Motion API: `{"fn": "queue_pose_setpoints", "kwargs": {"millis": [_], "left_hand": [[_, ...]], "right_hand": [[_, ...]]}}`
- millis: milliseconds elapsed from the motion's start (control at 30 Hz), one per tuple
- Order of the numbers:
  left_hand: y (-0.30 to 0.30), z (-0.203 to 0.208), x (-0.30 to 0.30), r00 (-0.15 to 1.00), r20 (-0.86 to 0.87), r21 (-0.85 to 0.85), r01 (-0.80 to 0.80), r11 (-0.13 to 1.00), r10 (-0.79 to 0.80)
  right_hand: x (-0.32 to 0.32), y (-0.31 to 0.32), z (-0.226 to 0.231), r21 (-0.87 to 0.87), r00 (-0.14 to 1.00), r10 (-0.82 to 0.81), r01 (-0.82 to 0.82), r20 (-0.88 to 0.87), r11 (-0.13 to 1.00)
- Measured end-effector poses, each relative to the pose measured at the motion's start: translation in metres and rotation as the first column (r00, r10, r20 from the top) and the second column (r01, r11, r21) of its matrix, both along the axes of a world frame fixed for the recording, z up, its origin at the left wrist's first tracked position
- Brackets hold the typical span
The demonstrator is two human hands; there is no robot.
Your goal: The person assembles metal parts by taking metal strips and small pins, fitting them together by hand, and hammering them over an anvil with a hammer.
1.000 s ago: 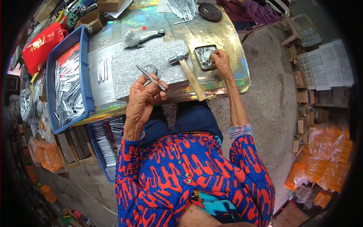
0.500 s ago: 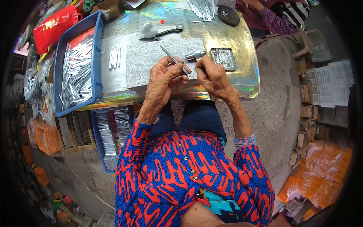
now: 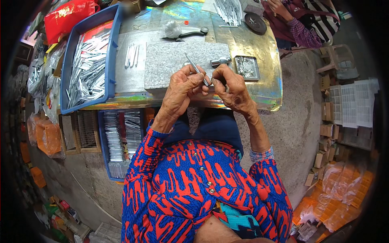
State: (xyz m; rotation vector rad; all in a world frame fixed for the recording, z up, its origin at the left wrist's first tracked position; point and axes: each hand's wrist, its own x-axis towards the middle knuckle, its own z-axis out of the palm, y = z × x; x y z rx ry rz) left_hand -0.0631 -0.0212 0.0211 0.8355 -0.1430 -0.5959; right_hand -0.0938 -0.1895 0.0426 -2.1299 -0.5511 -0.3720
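My left hand point(image 3: 183, 86) is closed round a slim silver metal rod point(image 3: 192, 64), which tilts up and to the left. Close beside the rod's lower end, my right hand point(image 3: 231, 87) has its thumb and forefinger pinched; anything between them is too small or hidden to make out. Both hands are over the near edge of a speckled grey stone slab point(image 3: 162, 60). A silver hammer-like head point(image 3: 220, 61) rests at the slab's right side, its lower part hidden by my right hand. Beyond it, a small square tray point(image 3: 246, 79) holds tiny shiny metal pieces.
A blue crate point(image 3: 112, 54) full of metal rods stands at the left. Several loose rods point(image 3: 131, 56) lie beside the slab. Behind are a black-handled tool point(image 3: 190, 33), a dark round disc point(image 3: 255, 23) and a rod pile point(image 3: 227, 13). A co-worker's hand point(image 3: 279, 9) shows at the far right.
My right hand has come down and closer to the rod's lower end, its fingers now pinched there. My left hand still holds the rod. The whole view has shifted slightly.
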Motion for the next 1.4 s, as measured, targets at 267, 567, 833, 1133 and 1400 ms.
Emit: {"fn": "queue_pose_setpoints", "kwargs": {"millis": [267,567,833,1133,1400], "left_hand": [[0.001,-0.005,0.003,0.999,-0.040,-0.018,-0.031,0.999,0.030],[0.009,-0.010,0.008,0.982,-0.191,-0.163,-0.037,0.986,0.005],[0.010,-0.012,0.005,0.975,-0.222,-0.226,-0.045,0.973,-0.007],[0.008,-0.016,0.004,0.977,-0.214,-0.257,-0.038,0.966,-0.018],[0.010,-0.016,0.004,0.993,-0.112,-0.168,-0.046,0.985,0.028]], "right_hand": [[0.000,0.010,-0.010,0.317,0.939,-0.088,0.199,-0.332,0.927],[-0.006,0.025,-0.010,0.766,0.854,0.260,0.220,-0.450,0.604],[-0.009,0.034,-0.007,0.816,0.868,0.263,0.237,-0.422,0.528],[-0.008,0.032,-0.009,0.795,0.856,0.240,0.274,-0.458,0.541],[-0.008,0.031,-0.009,0.786,0.846,0.235,0.294,-0.479,0.545]]}}
